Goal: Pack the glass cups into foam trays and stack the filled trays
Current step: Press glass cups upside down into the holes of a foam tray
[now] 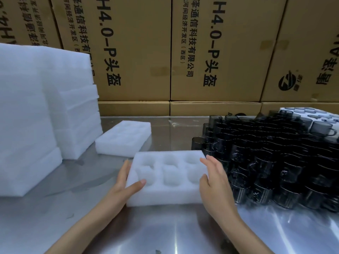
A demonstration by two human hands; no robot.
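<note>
A white foam tray (165, 191) with several empty round pockets lies on the steel table in front of me. My left hand (124, 182) holds its left edge, thumb lying on the top surface and fingers along the side. My right hand (214, 178) sits at the tray's right edge with straight fingers touching it. A dense group of dark smoky glass cups (271, 162) with handles stands right of the tray. A second empty foam tray (124, 140) lies farther back to the left.
Tall stacks of white foam trays (42, 110) fill the left side. A foam tray holding cups (311, 114) sits at the far right behind the glasses. Brown cardboard boxes (201, 52) wall off the back. The steel table (165, 231) shows near me.
</note>
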